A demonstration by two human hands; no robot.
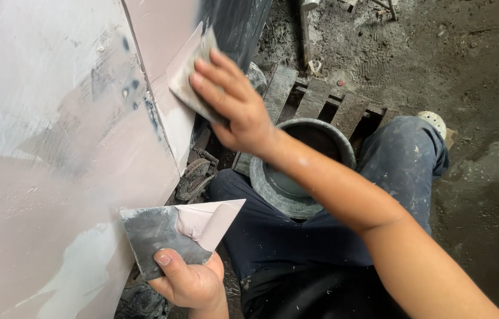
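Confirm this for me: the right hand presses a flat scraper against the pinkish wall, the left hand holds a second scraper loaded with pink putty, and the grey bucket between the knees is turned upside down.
One detail is wrong. The head view shows the grey bucket standing upright with its open mouth facing up, not upside down. The rest holds: the right hand presses a flat scraper against the pinkish wall, and the left hand holds a second scraper with pink putty.

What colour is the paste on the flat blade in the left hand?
Pale pink, spread on the grey blade in the left hand; head view.
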